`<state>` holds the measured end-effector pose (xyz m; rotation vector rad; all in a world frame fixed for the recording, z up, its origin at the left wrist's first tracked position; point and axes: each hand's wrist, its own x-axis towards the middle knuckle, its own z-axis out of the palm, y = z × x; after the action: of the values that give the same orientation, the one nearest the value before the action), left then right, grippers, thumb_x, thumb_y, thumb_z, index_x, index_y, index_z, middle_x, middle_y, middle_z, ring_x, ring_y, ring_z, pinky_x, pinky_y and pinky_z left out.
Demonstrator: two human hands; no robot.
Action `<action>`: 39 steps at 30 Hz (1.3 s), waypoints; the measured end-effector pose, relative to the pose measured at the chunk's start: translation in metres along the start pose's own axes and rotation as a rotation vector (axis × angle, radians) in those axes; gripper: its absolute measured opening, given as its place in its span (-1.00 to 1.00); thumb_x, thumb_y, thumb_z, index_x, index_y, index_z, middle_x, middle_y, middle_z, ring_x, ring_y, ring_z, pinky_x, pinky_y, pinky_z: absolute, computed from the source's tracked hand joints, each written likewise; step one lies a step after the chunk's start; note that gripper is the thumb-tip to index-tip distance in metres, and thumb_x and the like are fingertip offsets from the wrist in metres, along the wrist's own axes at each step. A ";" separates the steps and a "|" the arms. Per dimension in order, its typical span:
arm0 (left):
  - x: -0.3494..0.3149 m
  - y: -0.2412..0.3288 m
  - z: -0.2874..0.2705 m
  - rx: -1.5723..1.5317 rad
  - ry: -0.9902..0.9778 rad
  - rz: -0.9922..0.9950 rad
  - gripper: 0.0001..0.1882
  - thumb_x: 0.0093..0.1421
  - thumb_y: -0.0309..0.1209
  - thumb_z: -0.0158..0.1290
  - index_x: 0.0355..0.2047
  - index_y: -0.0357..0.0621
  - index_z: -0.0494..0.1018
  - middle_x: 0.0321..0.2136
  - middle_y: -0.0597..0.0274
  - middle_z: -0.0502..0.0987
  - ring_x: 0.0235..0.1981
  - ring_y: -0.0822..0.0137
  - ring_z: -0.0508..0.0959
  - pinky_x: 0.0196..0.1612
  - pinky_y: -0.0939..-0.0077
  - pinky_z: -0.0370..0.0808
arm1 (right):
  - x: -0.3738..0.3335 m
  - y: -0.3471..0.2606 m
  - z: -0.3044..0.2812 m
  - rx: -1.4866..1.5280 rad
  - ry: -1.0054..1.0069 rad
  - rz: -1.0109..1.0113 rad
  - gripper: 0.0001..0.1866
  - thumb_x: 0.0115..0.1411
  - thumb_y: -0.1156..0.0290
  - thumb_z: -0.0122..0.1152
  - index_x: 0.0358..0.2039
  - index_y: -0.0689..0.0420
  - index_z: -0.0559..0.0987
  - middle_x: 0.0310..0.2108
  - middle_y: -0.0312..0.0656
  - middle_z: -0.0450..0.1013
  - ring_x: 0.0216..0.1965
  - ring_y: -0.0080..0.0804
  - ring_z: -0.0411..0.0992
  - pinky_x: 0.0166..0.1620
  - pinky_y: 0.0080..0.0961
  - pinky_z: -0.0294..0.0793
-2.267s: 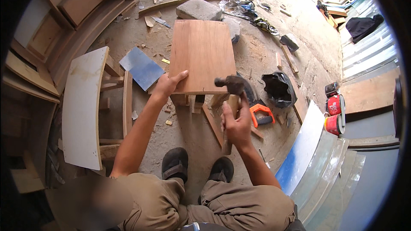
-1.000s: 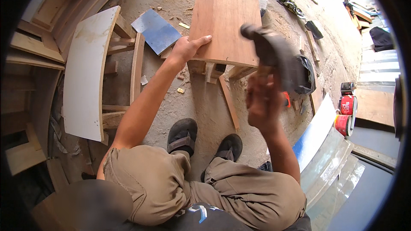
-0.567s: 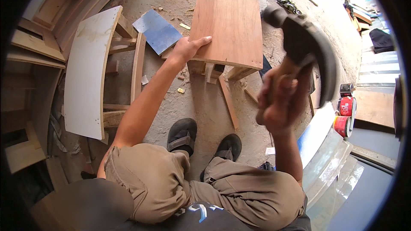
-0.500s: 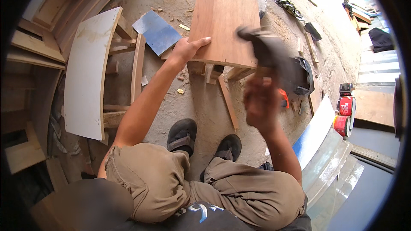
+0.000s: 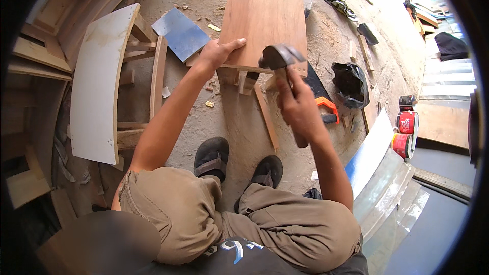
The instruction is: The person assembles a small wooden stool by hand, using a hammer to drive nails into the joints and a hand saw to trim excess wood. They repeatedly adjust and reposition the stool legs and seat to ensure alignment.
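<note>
Our left hand (image 5: 216,53) clamps the wooden panel (image 5: 265,25) at upper centre, thumb on top, presumably steadying it; our right hand (image 5: 298,104) wraps the hammer (image 5: 279,58) handle, leaving its head free.

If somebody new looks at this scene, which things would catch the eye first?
Probably the brown rectangular wooden panel at top centre, the left hand at its near-left corner. The right hand grips a wooden-handled, dark metal claw hammer that overlaps the panel's near edge in view. Further right lies an orange-handled saw.
</note>
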<state>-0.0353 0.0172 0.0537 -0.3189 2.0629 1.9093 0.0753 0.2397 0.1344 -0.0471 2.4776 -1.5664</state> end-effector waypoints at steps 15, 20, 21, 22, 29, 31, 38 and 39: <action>0.009 0.065 -0.021 -0.315 -0.111 -0.177 -0.45 0.17 -0.19 0.15 0.07 -0.30 0.40 -0.07 0.12 0.54 -0.14 0.32 0.55 0.05 0.46 0.39 | -0.101 0.237 0.002 -0.826 0.051 -0.126 -0.26 0.17 0.31 0.34 0.36 0.01 0.29 -0.41 -0.06 0.48 -0.40 -0.02 0.52 -0.35 -0.16 0.55; 0.033 0.077 -0.033 -0.289 -0.108 -0.081 -0.48 0.14 -0.19 0.19 0.02 -0.26 0.45 -0.09 0.11 0.56 -0.09 0.28 0.54 0.06 0.38 0.41 | -0.059 0.213 -0.005 -0.753 0.348 -0.377 -0.46 0.15 0.33 0.37 0.15 0.15 0.50 -0.21 0.00 0.50 -0.05 -0.01 0.45 0.02 -0.12 0.42; 0.032 0.088 -0.029 -0.291 -0.101 -0.092 -0.48 0.15 -0.18 0.19 0.03 -0.26 0.45 -0.10 0.11 0.56 -0.10 0.27 0.55 0.06 0.37 0.42 | -0.044 0.186 -0.001 -0.621 0.388 -0.391 -0.47 0.16 0.34 0.36 0.13 0.19 0.50 -0.18 0.02 0.51 -0.04 -0.02 0.46 0.03 -0.15 0.43; 0.027 0.095 -0.032 -0.285 -0.077 -0.101 -0.48 0.15 -0.18 0.19 0.03 -0.26 0.45 -0.11 0.12 0.57 -0.11 0.26 0.56 0.07 0.37 0.42 | -0.027 0.157 0.010 -0.473 0.419 -0.411 -0.49 0.16 0.35 0.36 0.11 0.23 0.51 -0.15 0.05 0.52 -0.04 -0.02 0.47 0.04 -0.18 0.45; 0.079 0.114 -0.042 -0.180 -0.114 -0.068 -0.48 0.26 -0.15 0.07 0.08 -0.29 0.40 -0.08 0.03 0.59 -0.14 0.23 0.61 0.05 0.28 0.48 | 0.110 0.020 0.019 0.756 0.082 -0.177 -0.62 0.41 0.42 0.06 0.13 0.41 0.39 0.05 0.00 0.46 0.10 -0.25 0.46 0.22 -0.36 0.45; 0.087 0.111 -0.041 -0.176 -0.050 -0.077 -0.50 0.31 -0.15 0.00 0.07 -0.32 0.40 -0.06 -0.02 0.59 -0.13 0.21 0.62 0.03 0.26 0.49 | 0.130 -0.001 0.014 1.044 0.006 -0.104 -0.68 0.42 0.44 0.02 0.11 0.32 0.38 0.05 0.01 0.45 0.12 -0.21 0.45 0.25 -0.28 0.46; 0.088 0.126 -0.029 -0.193 -0.053 -0.118 -0.51 0.32 -0.14 -0.03 0.05 -0.34 0.40 -0.07 -0.10 0.58 -0.15 0.17 0.62 0.05 0.22 0.48 | 0.150 -0.013 0.040 1.219 0.233 -0.134 -0.68 0.43 0.40 0.03 0.12 0.25 0.38 0.04 -0.02 0.45 0.07 -0.12 0.49 0.20 -0.21 0.52; 0.089 0.125 -0.025 -0.162 -0.028 -0.061 -0.50 0.32 -0.14 -0.03 0.05 -0.34 0.40 -0.06 -0.11 0.58 -0.14 0.16 0.62 0.07 0.20 0.48 | 0.155 -0.009 0.039 1.225 0.252 -0.186 -0.68 0.43 0.39 0.03 0.12 0.25 0.38 0.04 -0.03 0.45 0.05 -0.12 0.51 0.18 -0.22 0.54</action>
<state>-0.1655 0.0076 0.1377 -0.3847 1.8635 2.0359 -0.0693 0.1797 0.1017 0.1191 1.2503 -2.9916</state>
